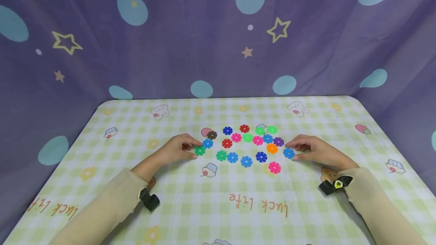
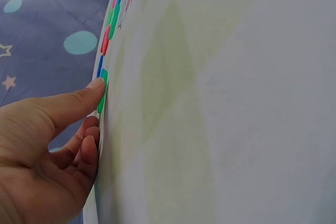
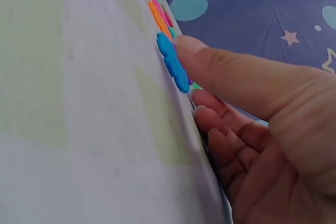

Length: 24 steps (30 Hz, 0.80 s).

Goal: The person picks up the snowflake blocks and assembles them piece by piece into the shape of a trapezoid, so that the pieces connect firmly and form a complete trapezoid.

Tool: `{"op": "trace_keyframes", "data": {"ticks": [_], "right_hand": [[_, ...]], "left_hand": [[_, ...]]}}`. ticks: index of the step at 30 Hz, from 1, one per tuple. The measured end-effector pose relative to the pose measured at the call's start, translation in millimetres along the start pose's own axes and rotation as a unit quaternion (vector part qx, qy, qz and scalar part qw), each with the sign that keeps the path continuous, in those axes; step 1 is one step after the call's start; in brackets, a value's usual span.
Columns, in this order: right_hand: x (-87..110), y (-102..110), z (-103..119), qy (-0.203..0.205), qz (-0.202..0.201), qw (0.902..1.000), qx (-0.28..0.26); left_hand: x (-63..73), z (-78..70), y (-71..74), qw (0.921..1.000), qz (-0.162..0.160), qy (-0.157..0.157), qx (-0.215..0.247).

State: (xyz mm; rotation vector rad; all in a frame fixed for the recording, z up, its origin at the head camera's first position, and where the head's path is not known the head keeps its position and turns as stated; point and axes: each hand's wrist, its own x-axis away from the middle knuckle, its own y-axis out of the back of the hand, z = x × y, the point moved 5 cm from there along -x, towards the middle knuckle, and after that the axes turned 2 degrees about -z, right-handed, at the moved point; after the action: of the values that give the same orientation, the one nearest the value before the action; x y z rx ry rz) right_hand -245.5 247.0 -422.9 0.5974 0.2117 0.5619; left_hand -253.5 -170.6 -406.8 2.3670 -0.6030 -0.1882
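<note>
Colourful notched plastic snowflake discs lie flat on the table. At the left end of the group, my left hand holds a green snowflake disc by its edge, thumb below and index finger above. Touching that disc is a light-blue one, with a brown one beyond. In the left wrist view the thumb overlaps the green disc. At the right end, my right hand holds a blue snowflake disc between thumb and index finger. The right wrist view shows this blue disc beside the thumb.
Between the hands lie several more discs, among them a purple one, an orange one and a pink one. A checked cloth with printed pictures covers the table. A purple curtain hangs behind the far edge.
</note>
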Motion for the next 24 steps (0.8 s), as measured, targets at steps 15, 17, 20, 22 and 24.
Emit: {"op": "trace_keyframes", "data": {"ticks": [15, 17, 20, 22, 24], "right_hand": [[-1.4, 1.3, 2.8, 0.041, -0.015, 0.9985, 0.032], [-1.4, 1.0, 2.6, 0.037, -0.014, 0.9987, 0.033], [-1.8, 1.0, 2.6, 0.034, -0.014, 0.9989, 0.030], [-2.2, 1.2, 2.9, 0.034, -0.014, 0.9989, 0.028], [-2.6, 1.3, 3.2, 0.035, -0.016, 0.9988, 0.029]], "left_hand": [[-2.4, 0.3, -3.6, 0.9995, -0.010, 0.030, -0.006], [-2.6, 0.5, -3.5, 0.9994, -0.013, 0.032, -0.011], [-3.1, 0.4, -2.9, 0.9991, -0.016, 0.037, -0.016], [-3.6, 0.2, -2.5, 0.9988, -0.019, 0.040, -0.020], [-4.1, -0.1, -2.4, 0.9985, -0.020, 0.046, -0.023]]}}
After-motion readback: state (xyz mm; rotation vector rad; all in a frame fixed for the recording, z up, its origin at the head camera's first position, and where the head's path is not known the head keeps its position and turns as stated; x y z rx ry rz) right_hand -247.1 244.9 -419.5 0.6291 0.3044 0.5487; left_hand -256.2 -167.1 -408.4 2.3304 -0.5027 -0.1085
